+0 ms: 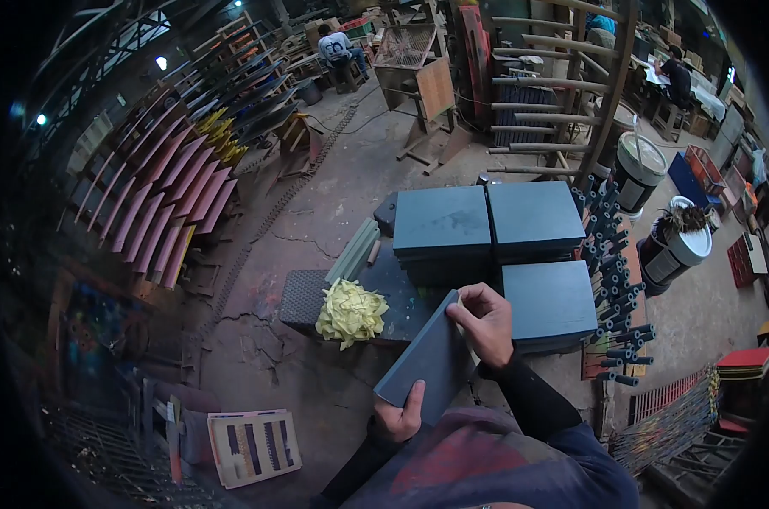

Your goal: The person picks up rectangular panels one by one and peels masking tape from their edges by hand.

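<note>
A dark blue-grey flat panel (431, 360) is held tilted on edge in front of my body. My left hand (400, 412) grips its lower left corner, thumb on the near face. At the upper right end, my right hand (483, 322) pinches the panel between thumb and fingers. Just beyond it stand stacks of similar panels: a left stack (442, 218), a right stack (537, 212) and a nearer stack (550, 299). A crumpled pale yellow bundle (351, 314), perhaps cloth or paper, lies left of the panel. Behind the bundle are grey-green strips (353, 250).
Several dark tubes (613, 280) stick up right of the stacks. White-rimmed buckets (641, 161) stand farther right. Racks of pinkish boards (176, 187) fill the left side. A wooden rack (562, 85) rises behind the stacks. Two people sit working in the background.
</note>
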